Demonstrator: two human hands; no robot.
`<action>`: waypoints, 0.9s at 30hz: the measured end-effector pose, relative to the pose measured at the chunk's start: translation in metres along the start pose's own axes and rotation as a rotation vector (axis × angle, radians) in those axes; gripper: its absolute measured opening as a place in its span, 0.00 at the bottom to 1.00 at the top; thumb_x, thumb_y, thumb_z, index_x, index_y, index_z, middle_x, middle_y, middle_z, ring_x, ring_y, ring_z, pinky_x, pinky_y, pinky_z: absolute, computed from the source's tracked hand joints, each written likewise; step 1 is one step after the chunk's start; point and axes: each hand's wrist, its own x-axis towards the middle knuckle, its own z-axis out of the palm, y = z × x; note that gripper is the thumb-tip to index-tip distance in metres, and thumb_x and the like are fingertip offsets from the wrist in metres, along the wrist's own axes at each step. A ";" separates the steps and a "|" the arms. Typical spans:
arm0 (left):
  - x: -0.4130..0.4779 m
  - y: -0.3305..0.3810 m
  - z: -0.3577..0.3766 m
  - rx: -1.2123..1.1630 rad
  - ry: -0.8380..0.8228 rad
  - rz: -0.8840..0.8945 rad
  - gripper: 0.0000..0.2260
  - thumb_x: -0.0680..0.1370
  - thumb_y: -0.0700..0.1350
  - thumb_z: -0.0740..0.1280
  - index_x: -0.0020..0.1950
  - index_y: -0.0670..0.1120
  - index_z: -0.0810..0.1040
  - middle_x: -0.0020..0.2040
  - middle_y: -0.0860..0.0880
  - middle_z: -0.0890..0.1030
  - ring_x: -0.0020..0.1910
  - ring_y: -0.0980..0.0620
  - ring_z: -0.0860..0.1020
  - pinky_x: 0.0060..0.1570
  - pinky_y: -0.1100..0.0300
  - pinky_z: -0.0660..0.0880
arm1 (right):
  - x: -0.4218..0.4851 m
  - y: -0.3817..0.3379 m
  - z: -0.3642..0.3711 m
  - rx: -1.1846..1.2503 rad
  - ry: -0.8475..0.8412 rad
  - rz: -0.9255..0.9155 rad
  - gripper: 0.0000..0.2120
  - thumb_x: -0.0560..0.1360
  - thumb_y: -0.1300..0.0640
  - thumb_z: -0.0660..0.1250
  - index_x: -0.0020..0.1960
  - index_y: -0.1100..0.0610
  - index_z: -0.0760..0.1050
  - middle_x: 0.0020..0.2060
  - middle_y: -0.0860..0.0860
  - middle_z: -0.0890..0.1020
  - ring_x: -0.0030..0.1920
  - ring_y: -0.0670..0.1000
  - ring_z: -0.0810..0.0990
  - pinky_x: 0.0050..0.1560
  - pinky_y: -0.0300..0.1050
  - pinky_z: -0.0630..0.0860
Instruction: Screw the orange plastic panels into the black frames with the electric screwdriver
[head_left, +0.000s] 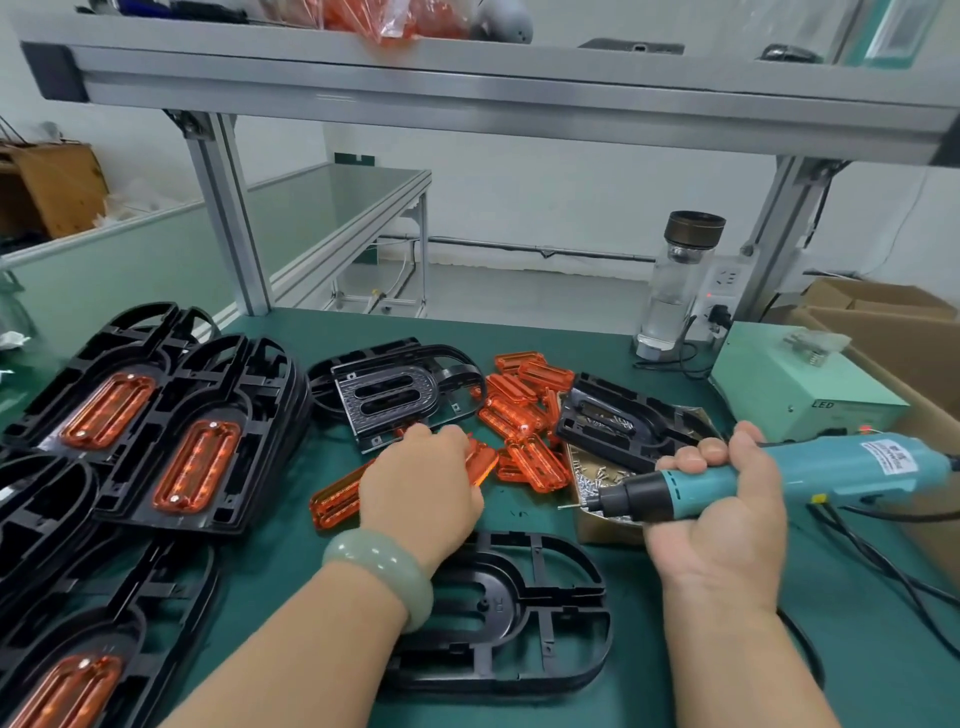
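The left hand (423, 480) lies over an orange panel (335, 501) at the edge of the loose panels (519, 415), and its grip is curled around it, probably to carry it to the empty black frame (524, 597) that lies on the green desk (857, 649) just before the person. The right hand (722, 512) has its grip wrapped around the electric screwdriver (779, 475), held level with the tip near the box of screws (589, 480), likely so a screw is close. Finished frames (171, 415) are stacked to the left, out of the way.

one head-worn view, forward and down, close over the green bench (857, 649) and shelf frame (467, 88) beyond
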 end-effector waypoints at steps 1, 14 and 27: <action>-0.002 -0.004 -0.004 -0.141 0.006 -0.032 0.11 0.71 0.52 0.67 0.53 0.56 0.76 0.48 0.53 0.77 0.46 0.50 0.78 0.43 0.59 0.71 | 0.000 0.000 0.000 0.003 0.000 0.002 0.07 0.79 0.61 0.62 0.45 0.50 0.72 0.29 0.44 0.72 0.27 0.44 0.70 0.37 0.37 0.70; -0.032 -0.042 -0.034 -1.981 -0.799 -0.427 0.19 0.66 0.50 0.74 0.46 0.35 0.83 0.41 0.37 0.82 0.29 0.50 0.78 0.24 0.64 0.76 | -0.002 0.003 0.000 0.005 0.004 0.020 0.06 0.78 0.60 0.62 0.45 0.50 0.72 0.29 0.44 0.72 0.27 0.44 0.70 0.39 0.38 0.70; -0.035 -0.043 -0.032 -1.982 -0.839 -0.419 0.28 0.54 0.51 0.83 0.47 0.36 0.83 0.39 0.35 0.82 0.27 0.49 0.79 0.23 0.64 0.76 | -0.004 0.007 0.000 -0.009 -0.026 0.035 0.07 0.79 0.60 0.61 0.45 0.50 0.71 0.28 0.44 0.71 0.27 0.44 0.69 0.39 0.38 0.69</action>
